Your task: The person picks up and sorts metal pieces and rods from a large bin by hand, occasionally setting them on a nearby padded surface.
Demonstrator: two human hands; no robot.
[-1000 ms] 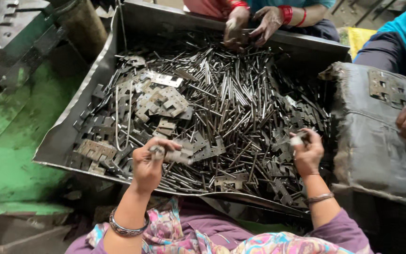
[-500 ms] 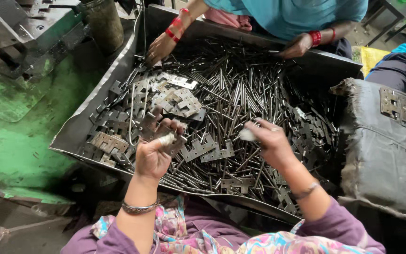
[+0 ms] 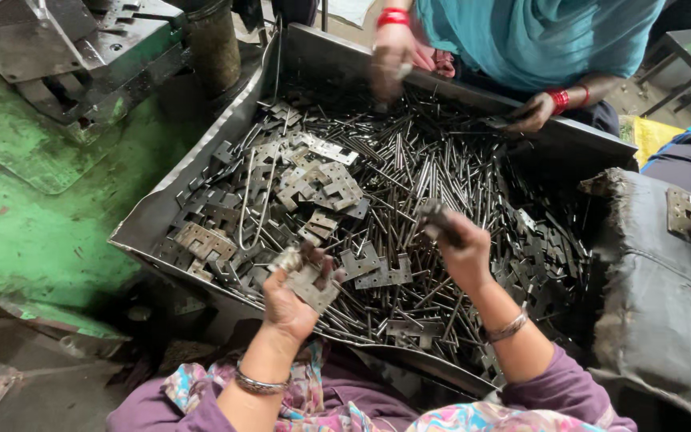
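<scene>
A large metal tray (image 3: 161, 210) holds a heap of thin steel pins (image 3: 429, 172) and flat notched hinge plates (image 3: 325, 182). My left hand (image 3: 293, 298) is closed on a hinge plate (image 3: 307, 282) above the tray's near edge. My right hand (image 3: 457, 248) hovers over the middle of the heap, its fingers pinched on a small dark metal piece (image 3: 435, 214), probably a pin. Both wrists wear bangles.
Across the tray a person in teal reaches in with one hand (image 3: 392, 58) and rests the other (image 3: 531, 114) on the far rim. A green machine bed (image 3: 33, 200) lies left. A dark padded block (image 3: 665, 296) with a hinge plate (image 3: 685, 216) stands right.
My right hand has moved left from the tray's right side toward the middle. My left hand has risen slightly with its plate. The person opposite has shifted their hands along the far rim.
</scene>
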